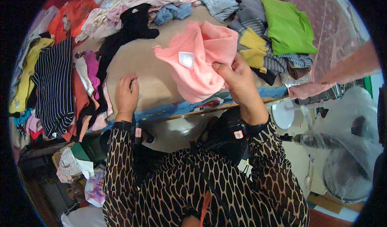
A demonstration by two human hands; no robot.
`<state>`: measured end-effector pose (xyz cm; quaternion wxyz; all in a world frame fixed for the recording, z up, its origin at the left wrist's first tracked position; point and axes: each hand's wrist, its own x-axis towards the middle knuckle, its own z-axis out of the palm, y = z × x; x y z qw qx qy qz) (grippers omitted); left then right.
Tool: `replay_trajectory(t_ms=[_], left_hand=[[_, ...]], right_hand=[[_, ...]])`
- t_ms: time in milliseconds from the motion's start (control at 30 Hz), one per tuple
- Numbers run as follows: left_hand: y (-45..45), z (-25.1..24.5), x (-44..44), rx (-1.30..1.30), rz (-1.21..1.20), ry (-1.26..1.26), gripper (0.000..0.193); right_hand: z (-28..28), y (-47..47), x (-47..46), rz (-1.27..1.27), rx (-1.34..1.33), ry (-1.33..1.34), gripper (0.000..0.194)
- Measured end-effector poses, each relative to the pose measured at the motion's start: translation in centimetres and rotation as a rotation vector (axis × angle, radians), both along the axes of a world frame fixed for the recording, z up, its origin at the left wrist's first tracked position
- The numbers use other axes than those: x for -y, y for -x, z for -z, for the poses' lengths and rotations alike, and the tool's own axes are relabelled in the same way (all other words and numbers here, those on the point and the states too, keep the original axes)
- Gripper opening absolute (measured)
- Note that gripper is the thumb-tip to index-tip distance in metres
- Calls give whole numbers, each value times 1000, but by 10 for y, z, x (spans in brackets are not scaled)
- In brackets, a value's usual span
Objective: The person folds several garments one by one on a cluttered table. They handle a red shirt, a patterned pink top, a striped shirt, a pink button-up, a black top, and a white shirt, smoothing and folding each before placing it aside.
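Observation:
A pink knitted garment [193,73] with a white label or patch is pinched in my right hand [239,82], thumb on top. It is partly bunched up and raised above the tan-covered bed or table [142,64]. My left hand [126,92] rests at the front edge of that surface, holding nothing, the thumb a little apart from the fingers. Left of it lie a black garment [112,39] and a black-and-white striped folded garment [56,85]. Just right of the pink garment lies a small yellow garment [253,50] on striped grey clothes.
A bright green folded garment [288,27] tops a pile at the right. Along the back are blue denim [173,13] and an orange-red garment [72,15]. Pink netting [335,60] hangs at the right, above a plastic-covered fan [347,166]. An open box [68,163] stands below left.

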<state>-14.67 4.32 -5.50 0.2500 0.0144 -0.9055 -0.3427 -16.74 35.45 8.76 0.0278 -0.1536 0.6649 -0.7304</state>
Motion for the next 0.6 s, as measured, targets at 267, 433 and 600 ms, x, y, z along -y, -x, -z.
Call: replay_trajectory(t_ms=[267, 433, 600], left_hand=[[-2, -4, 5, -48, 57, -8, 18], [-13, -32, -20, 299, 157, -644, 32], [-15, -56, -87, 170, 391, -641, 52]], right_hand=[[37, 25, 34, -237, 84, -715, 76], [43, 35, 23, -361, 210, -543, 73], [53, 36, 32, -309, 308, -406, 73]])
